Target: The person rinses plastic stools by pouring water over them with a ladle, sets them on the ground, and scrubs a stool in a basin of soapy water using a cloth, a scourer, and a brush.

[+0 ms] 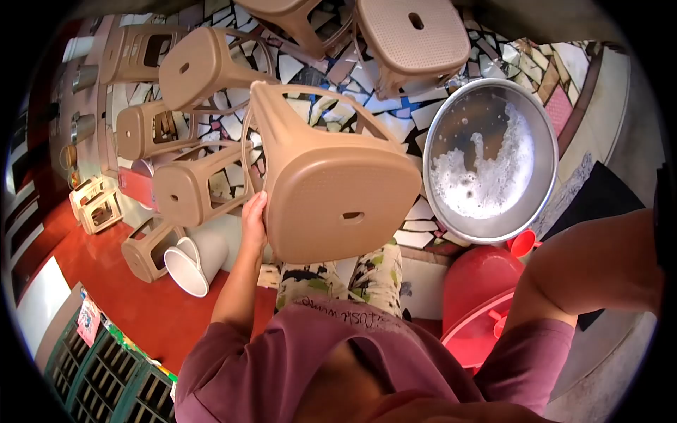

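Note:
My left hand (255,220) grips the edge of a tan plastic stool (345,190). The stool is tipped so that its seat, with a slot in the middle, faces me, and its legs point away. Only part of the fingers shows; the rest are behind the seat. My right arm bends off toward the right edge, and its hand is out of view. To the right of the stool stands a large metal basin (428,151) with cloudy water and white suds (486,187). A red bucket (472,289) and a small red mug (522,243) are just below the basin.
Several more tan stools, such as one at the top (416,42) and one at the left (190,67), lie or stand on the broken-tile floor (289,67). A white bucket (187,271) lies tilted on the red floor (169,317). Dark cloth (592,204) lies at right.

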Tool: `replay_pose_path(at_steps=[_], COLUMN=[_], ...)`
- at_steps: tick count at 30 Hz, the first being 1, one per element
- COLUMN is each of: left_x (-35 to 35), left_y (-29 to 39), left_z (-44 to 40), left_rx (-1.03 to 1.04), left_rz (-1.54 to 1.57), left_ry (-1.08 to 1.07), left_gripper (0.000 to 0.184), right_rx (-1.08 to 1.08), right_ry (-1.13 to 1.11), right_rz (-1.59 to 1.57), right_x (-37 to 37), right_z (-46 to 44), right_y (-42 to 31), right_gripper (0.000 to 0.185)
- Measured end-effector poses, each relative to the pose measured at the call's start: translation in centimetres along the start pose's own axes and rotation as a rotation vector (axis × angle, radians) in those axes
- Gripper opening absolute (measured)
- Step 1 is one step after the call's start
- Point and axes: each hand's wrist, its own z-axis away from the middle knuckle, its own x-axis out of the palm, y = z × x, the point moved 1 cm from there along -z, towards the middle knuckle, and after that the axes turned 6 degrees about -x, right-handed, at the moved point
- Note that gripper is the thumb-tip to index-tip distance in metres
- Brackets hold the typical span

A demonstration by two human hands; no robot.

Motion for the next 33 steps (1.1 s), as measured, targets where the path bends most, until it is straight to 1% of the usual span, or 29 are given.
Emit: replay_pose_path(at_steps=[3, 5, 7, 9, 11, 13, 14, 15, 17, 18, 19, 20, 21, 22, 23, 24, 25, 26, 27, 29, 30, 31, 33], left_x=[0.9, 1.2, 1.0, 0.6, 0.2, -0.6, -0.3, -0.1, 0.0, -1.3, -2.2, -0.6, 1.1, 0.4, 1.2, 1.3, 1.3, 1.8, 2.2, 3.5, 5.9, 8.0, 9.9], left_y=[0.8, 1.4, 1.1, 1.0, 1.0, 1.1, 1.9, 3.2, 5.6, 6.5, 7.5, 9.3, 11.2, 12.6, 13.7, 14.7, 15.6, 16.9, 18.0, 19.2, 19.4, 19.5, 20.8], left_z=[-1.3, -0.3, -0.5, -0.5, -0.2, 0.3, 1.2, 2.5, 4.8, 5.8, 6.6, 8.0, 9.4, 10.3, 11.1, 11.8, 12.6, 13.2, 13.7, 14.4, 15.0, 15.2, 14.1], left_rx=[0.037, -0.001, 0.009, 0.006, 0.036, 0.112, 0.130, 0.157, 0.231, 0.269, 0.310, 0.354, 0.404, 0.442, 0.435, 0.459, 0.481, 0.496, 0.508, 0.541, 0.634, 0.728, 0.915], left_rz=[0.011, -0.016, -0.026, -0.048, -0.058, -0.048, -0.072, -0.111, -0.203, -0.254, -0.302, -0.364, -0.425, -0.485, -0.410, -0.390, -0.368, -0.357, -0.344, -0.402, -0.511, -0.619, -1.004], left_ry=[0.010, -0.021, -0.002, 0.004, 0.058, 0.065, 0.069, 0.092, 0.163, 0.144, 0.132, 0.175, 0.215, 0.139, 0.196, 0.189, 0.186, 0.108, 0.031, -0.028, 0.040, 0.101, 0.153], left_gripper=[0.033, 0.030, 0.029, 0.029, 0.024, 0.023, 0.025, 0.027, 0.030, 0.032, 0.033, 0.035, 0.036, 0.040, 0.042, 0.044, 0.046, 0.048, 0.050, 0.055, 0.053, 0.052, 0.047], right_rx=[-0.008, 0.040, 0.120, 0.280, 0.541, 0.882, 1.091, 1.268, 1.610, 1.758, 1.843, 1.973, 2.066, 2.136, 2.210, 2.219, 2.198, 2.177, 2.184, 2.077, 2.069, 2.072, 2.071], right_ry=[0.036, 0.074, 0.133, 0.229, 0.337, 0.436, 0.436, 0.498, 0.497, 0.508, 0.473, 0.508, 0.468, 0.430, 0.389, 0.436, 0.403, 0.370, 0.406, 0.441, 0.435, 0.489, 0.644], right_rz=[-0.017, -0.039, -0.076, -0.129, -0.176, -0.198, -0.145, -0.212, -0.241, -0.266, -0.313, -0.351, -0.413, -0.458, -0.504, -0.509, -0.539, -0.573, -0.584, -0.571, -0.584, -0.579, -0.572], right_x=[-0.7, -0.9, -0.8, 0.0, 1.6, 3.9, 4.8, 6.0, 7.9, 8.9, 9.8, 10.7, 11.7, 12.4, 13.0, 13.4, 13.9, 14.5, 15.0, 15.4, 15.2, 15.0, 14.4], right_z=[1.1, 2.2, 3.9, 7.1, 12.2, 19.2, 23.2, 27.3, 35.3, 38.4, 42.4, 44.4, 46.8, 48.0, 48.8, 49.7, 50.6, 51.4, 52.2, 53.5, 53.8, 54.0, 54.3], right_y=[0.1, 0.3, 0.6, 1.3, 1.8, 1.5, 1.0, -0.2, -3.3, -5.3, -7.2, -9.2, -10.8, -12.2, -13.4, -14.3, -15.0, -15.8, -16.5, -17.1, -17.2, -17.5, -18.1], right_gripper=[0.045, 0.045, 0.045, 0.045, 0.045, 0.045, 0.043, 0.034, 0.034, 0.034, 0.034, 0.034, 0.031, 0.031, 0.031, 0.031, 0.032, 0.033, 0.033, 0.034, 0.035, 0.035, 0.035])
